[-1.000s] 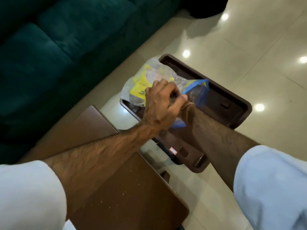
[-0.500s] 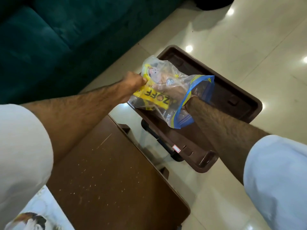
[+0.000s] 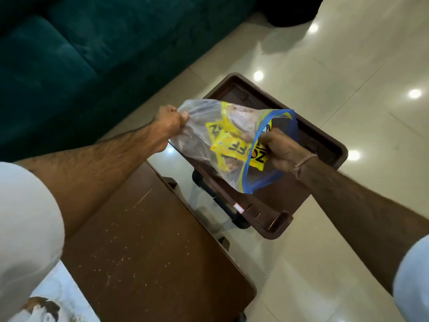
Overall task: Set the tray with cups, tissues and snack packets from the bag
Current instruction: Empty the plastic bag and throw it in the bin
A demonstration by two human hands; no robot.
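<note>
A clear zip bag (image 3: 199, 140) with a blue rim hangs above the brown tray (image 3: 325, 145). My left hand (image 3: 170, 119) pinches the bag's closed bottom corner and holds it up. My right hand (image 3: 282, 151) is at the bag's open mouth, gripping a yellow snack packet (image 3: 234, 147) that sticks halfway out. More yellow packets and pale contents show through the plastic. The tray's visible floor is bare and dark; the bag and my hands hide its middle.
The tray rests on a glass-topped low table with a dark wooden section (image 3: 144, 247) nearer me. A green sofa (image 3: 81, 54) runs along the left. Glossy cream floor tiles (image 3: 348, 66) spread to the right. A patterned item (image 3: 48, 305) lies at the bottom left.
My left hand moved from the bag's mouth to its far bottom corner and lifted it. My right hand, earlier deep inside the bag, has drawn back to the mouth with a yellow packet.
</note>
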